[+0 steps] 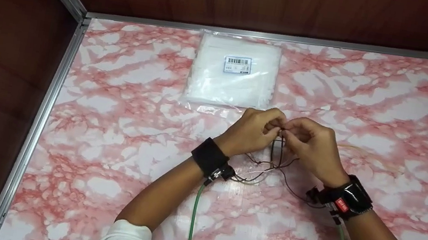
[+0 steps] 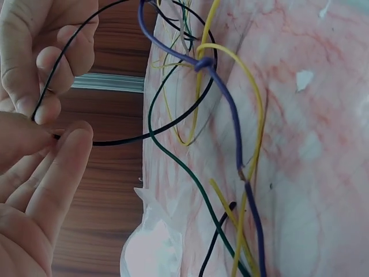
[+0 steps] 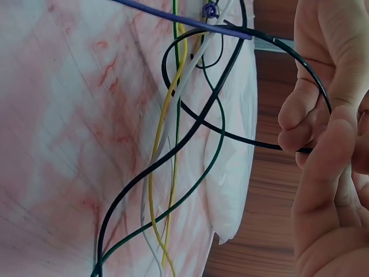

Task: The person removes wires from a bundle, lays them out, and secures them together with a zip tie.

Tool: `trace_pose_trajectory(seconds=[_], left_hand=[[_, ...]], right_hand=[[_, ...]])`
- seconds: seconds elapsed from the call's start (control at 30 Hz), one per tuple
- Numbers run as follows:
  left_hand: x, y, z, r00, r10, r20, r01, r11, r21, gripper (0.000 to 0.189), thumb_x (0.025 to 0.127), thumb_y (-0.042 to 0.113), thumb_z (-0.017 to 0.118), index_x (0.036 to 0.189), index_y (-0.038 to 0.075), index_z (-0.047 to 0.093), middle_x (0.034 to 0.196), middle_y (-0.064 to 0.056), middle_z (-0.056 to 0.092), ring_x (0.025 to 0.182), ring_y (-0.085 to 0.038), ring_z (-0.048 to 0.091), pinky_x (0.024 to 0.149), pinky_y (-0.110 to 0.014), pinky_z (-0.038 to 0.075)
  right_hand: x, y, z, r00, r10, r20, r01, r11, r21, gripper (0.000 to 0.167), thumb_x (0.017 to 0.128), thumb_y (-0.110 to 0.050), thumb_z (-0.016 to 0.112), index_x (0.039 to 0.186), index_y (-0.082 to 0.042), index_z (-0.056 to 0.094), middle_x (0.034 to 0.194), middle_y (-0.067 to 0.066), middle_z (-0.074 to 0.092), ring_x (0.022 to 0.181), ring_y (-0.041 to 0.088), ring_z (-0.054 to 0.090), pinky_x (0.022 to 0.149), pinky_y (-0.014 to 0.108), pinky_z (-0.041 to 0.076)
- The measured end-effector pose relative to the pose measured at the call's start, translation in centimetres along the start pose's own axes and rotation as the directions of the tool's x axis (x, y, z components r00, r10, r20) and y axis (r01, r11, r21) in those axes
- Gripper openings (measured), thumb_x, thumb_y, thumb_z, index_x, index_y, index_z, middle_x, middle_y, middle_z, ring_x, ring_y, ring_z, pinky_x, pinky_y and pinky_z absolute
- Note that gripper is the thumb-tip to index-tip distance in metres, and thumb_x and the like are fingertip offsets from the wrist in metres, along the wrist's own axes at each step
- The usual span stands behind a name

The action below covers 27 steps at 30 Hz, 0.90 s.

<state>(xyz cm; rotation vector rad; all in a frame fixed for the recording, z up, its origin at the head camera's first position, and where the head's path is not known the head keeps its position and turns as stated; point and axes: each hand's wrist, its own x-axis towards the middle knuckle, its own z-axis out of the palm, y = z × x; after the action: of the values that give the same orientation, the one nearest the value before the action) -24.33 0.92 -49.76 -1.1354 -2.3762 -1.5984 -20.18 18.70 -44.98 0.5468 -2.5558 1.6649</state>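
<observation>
Both hands meet over the middle of the table, fingertips close together. My left hand (image 1: 250, 131) pinches a thin black wire (image 2: 118, 142) between thumb and fingers. Opposite it, my right hand (image 1: 318, 150) pinches the same wire, which bends in a loop below the fingertips. The exact spot between the fingertips is partly hidden. Around the loop hang other wires: a purple wire (image 2: 233, 115) with a knot in it, a yellow wire (image 2: 259, 109), a green wire (image 3: 199, 187) and a white wire (image 3: 171, 115).
A clear plastic package (image 1: 211, 81) of white contents with a barcode label (image 1: 237, 65) lies behind the left hand. The table (image 1: 107, 142) has a red-and-white marbled top. Dark wood panels (image 1: 258, 2) with metal edging stand at the back and sides. Green cables (image 1: 194, 220) trail from both wrist cameras.
</observation>
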Motion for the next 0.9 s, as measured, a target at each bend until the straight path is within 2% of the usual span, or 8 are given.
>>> trace_pose_trajectory(seconds=[0.13, 0.27, 0.4, 0.57, 0.67, 0.8, 0.9], left_hand=[[0.0, 0.2, -0.1, 1.000, -0.002, 0.014, 0.001, 1.000, 0.011, 0.010, 0.088, 0.001, 0.060, 0.098, 0.002, 0.062, 0.092, -0.006, 0.070, 0.079, -0.004, 0.065, 0.071, -0.014, 0.050], [0.1, 0.4, -0.1, 0.999, 0.036, 0.013, -0.037, 0.999, 0.010, 0.006, 0.094, 0.008, 0.061, 0.097, 0.003, 0.063, 0.092, -0.005, 0.071, 0.080, -0.003, 0.065, 0.071, -0.014, 0.050], [0.2, 0.7, -0.2, 0.997, 0.072, 0.016, -0.072, 0.997, 0.037, 0.007, 0.094, 0.008, 0.062, 0.098, 0.003, 0.065, 0.093, -0.003, 0.071, 0.080, -0.002, 0.064, 0.071, -0.013, 0.049], [0.3, 1.1, -0.3, 0.997, 0.059, 0.055, -0.065, 0.991, 0.119, 0.010, 0.094, 0.006, 0.060, 0.100, 0.003, 0.067, 0.095, -0.003, 0.071, 0.081, -0.003, 0.063, 0.073, -0.012, 0.047], [0.4, 1.5, -0.5, 0.997, 0.046, 0.065, -0.060, 0.970, 0.236, 0.010, 0.094, 0.009, 0.062, 0.100, 0.005, 0.068, 0.101, -0.002, 0.068, 0.085, -0.006, 0.062, 0.075, -0.013, 0.046], [0.4, 2.1, -0.8, 0.998, 0.013, 0.068, -0.039, 0.921, 0.388, 0.010, 0.095, 0.017, 0.062, 0.098, 0.009, 0.068, 0.109, 0.000, 0.060, 0.083, -0.008, 0.059, 0.069, -0.015, 0.045], [0.5, 2.5, -1.0, 0.998, -0.001, 0.066, -0.029, 0.894, 0.447, 0.013, 0.097, 0.020, 0.057, 0.097, 0.010, 0.067, 0.107, 0.000, 0.057, 0.079, -0.008, 0.056, 0.065, -0.018, 0.044]], right_hand=[[0.1, -0.1, -0.1, 1.000, -0.006, -0.003, 0.006, 1.000, -0.009, 0.013, 0.083, 0.013, 0.067, 0.095, 0.008, 0.066, 0.077, 0.015, 0.069, 0.057, 0.026, 0.064, 0.047, 0.024, 0.051], [0.2, -0.3, -0.4, 1.000, -0.009, 0.002, 0.009, 1.000, -0.029, 0.013, 0.083, 0.013, 0.067, 0.094, 0.007, 0.067, 0.077, 0.015, 0.069, 0.059, 0.026, 0.065, 0.049, 0.024, 0.052], [0.3, -0.4, -0.5, 1.000, 0.004, 0.023, -0.003, 0.999, -0.039, 0.012, 0.084, 0.011, 0.067, 0.094, 0.006, 0.068, 0.078, 0.014, 0.070, 0.059, 0.023, 0.066, 0.049, 0.026, 0.053], [0.3, -0.3, -0.7, 0.997, 0.038, 0.065, -0.037, 0.999, -0.009, 0.013, 0.085, 0.012, 0.065, 0.097, 0.007, 0.067, 0.079, 0.018, 0.070, 0.058, 0.015, 0.066, 0.049, 0.034, 0.054], [0.4, -0.3, -0.6, 0.997, 0.024, 0.071, -0.022, 0.999, -0.030, 0.016, 0.084, 0.013, 0.065, 0.098, 0.009, 0.068, 0.081, 0.018, 0.070, 0.062, 0.018, 0.067, 0.050, 0.032, 0.054], [0.7, 0.1, -0.4, 0.997, -0.042, 0.057, 0.046, 0.997, -0.067, 0.016, 0.082, 0.015, 0.066, 0.095, 0.008, 0.069, 0.080, 0.016, 0.070, 0.064, 0.025, 0.068, 0.050, 0.025, 0.053], [1.0, 1.3, -0.3, 0.994, -0.102, 0.048, 0.106, 0.990, -0.093, 0.016, 0.080, 0.015, 0.066, 0.092, 0.005, 0.071, 0.078, 0.012, 0.071, 0.063, 0.024, 0.068, 0.051, 0.023, 0.053]])
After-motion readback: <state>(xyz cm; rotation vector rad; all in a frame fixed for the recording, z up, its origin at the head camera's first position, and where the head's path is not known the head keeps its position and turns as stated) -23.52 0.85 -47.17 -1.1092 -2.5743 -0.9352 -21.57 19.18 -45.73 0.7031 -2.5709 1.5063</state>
